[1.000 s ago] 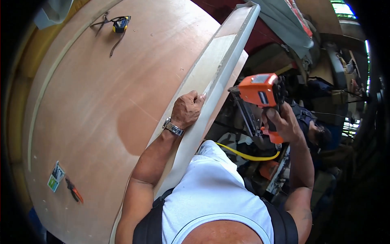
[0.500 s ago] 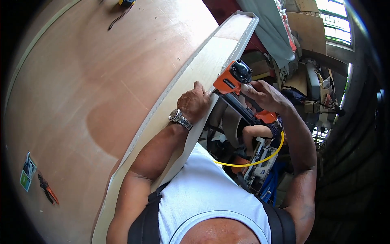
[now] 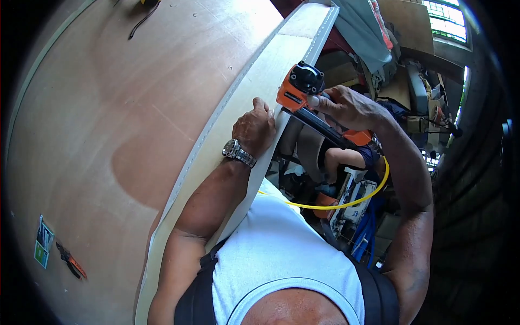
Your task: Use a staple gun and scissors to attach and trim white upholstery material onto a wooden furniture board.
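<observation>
My right hand (image 3: 346, 108) grips an orange and black pneumatic nail gun (image 3: 303, 89), its nose pressed against the edge of a pale fabric-covered strip (image 3: 254, 81) that runs along the rim of a large plywood panel (image 3: 124, 108). A yellow air hose (image 3: 346, 203) loops down from the gun. My left hand (image 3: 254, 127), with a metal watch on the wrist, presses flat on the pale strip just left of the gun's nose.
Orange-handled pliers (image 3: 70, 260) and a small green and white packet (image 3: 42, 248) lie on the panel at lower left. A dark cable (image 3: 142, 20) lies at the top. To the right are cluttered shelves, cloth and another person (image 3: 352, 157) below.
The nail gun has moved from out at my right to the strip's edge, beside my left hand. My left hand has slid a little farther up the strip.
</observation>
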`<state>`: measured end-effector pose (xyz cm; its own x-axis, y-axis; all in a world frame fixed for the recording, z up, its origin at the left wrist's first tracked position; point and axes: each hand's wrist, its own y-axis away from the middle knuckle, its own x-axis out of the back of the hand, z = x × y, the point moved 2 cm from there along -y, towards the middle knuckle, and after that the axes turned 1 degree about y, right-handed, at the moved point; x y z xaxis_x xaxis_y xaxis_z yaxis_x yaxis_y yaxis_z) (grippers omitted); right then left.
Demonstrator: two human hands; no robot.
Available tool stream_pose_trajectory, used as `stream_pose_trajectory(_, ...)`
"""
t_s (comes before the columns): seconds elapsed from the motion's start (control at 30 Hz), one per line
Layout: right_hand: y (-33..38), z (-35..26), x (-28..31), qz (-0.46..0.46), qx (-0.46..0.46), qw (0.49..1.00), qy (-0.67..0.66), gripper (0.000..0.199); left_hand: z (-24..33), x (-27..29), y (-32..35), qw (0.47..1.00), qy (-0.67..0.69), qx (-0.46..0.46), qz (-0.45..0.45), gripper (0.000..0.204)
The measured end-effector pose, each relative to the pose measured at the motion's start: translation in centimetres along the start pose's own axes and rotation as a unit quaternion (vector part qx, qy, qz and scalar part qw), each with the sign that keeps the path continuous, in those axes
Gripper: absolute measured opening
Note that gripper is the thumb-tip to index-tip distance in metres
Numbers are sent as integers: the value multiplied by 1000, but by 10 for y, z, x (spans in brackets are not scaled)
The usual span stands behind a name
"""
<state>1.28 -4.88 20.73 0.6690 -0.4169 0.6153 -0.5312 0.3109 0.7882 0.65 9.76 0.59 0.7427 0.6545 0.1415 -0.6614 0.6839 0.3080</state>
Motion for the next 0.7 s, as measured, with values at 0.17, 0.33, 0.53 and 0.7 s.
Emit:
stream_pose_trajectory(0.17,3,-1,-3,1,-4,1000,7,93,1,1,0,1000,-1,1,1,26)
stream_pose_trajectory(0.33,7,-5,-8,-9,-5,1000,21,93,4,3,0,1000,-7,9,-2,30)
stream_pose_trajectory(0.53,11,-5,-14,-28,3,999,28,91,1,3,-1,999,21,29,-6,39)
stream_pose_trajectory(0.7,14,-8,-17,-17,-4,1000,-3,91,-1,2,-5,999,41,29,-13,50)
